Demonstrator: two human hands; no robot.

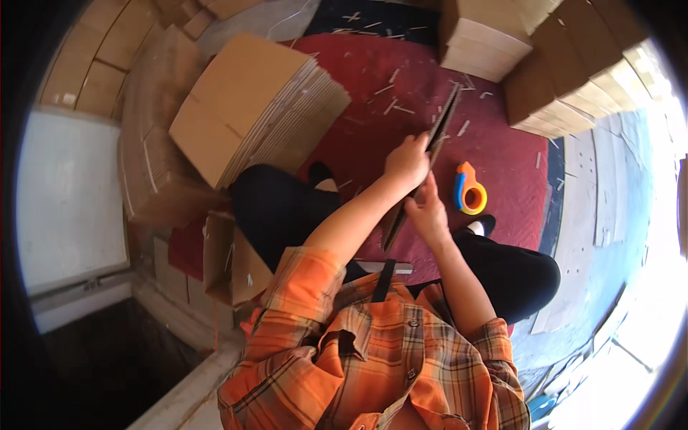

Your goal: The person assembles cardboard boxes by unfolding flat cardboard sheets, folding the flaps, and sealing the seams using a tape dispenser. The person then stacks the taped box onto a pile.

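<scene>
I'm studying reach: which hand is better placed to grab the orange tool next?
Probably the right hand: the orange tool lies to its right, farther from the left hand. Both hands are on the cardboard.

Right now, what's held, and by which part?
A flat cardboard piece, around the middle of its length, by the left hand and right hand.

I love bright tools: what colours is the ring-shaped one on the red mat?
The ring-shaped tool is orange, yellow and blue, clearest in the head view.
</scene>
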